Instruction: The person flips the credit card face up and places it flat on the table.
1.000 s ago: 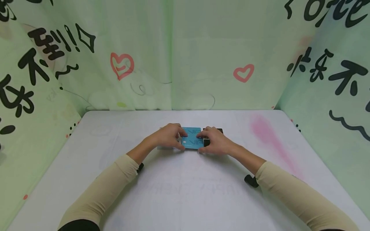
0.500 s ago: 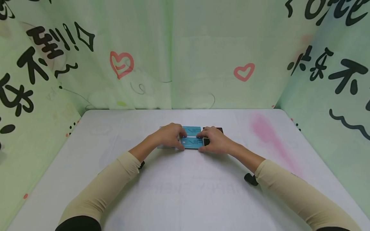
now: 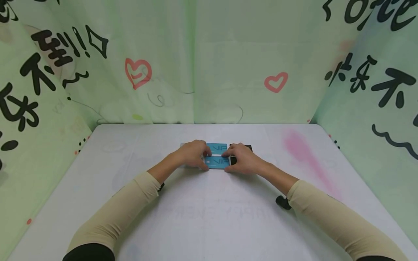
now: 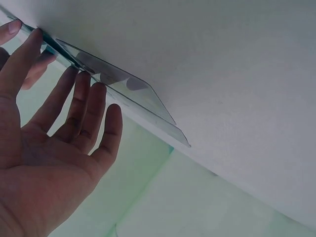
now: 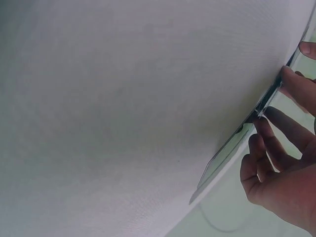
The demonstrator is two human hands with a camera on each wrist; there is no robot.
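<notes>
Two blue cards printed "VIP" lie one behind the other on the white table. My left hand (image 3: 193,153) and right hand (image 3: 244,159) pinch the nearer blue card (image 3: 217,163) from both sides, thumbs at its near edge, index fingers at its far edge. The farther blue card (image 3: 217,148) lies just behind, a thin white strip between them. To the left, a pale see-through card (image 4: 118,81) lies partly hidden under my left hand in the head view. On the right, dark cards (image 3: 233,160) show beside and beneath my right hand.
The white table (image 3: 209,217) carries a pink stain (image 3: 303,156) at the right. Green printed curtains (image 3: 228,61) hang behind its far edge and along both sides. A black wrist device (image 3: 283,203) sits under the right sleeve.
A white strip now shows between the two blue cards, where they looked almost joined a second ago. Both hands have stayed nearly in place.
</notes>
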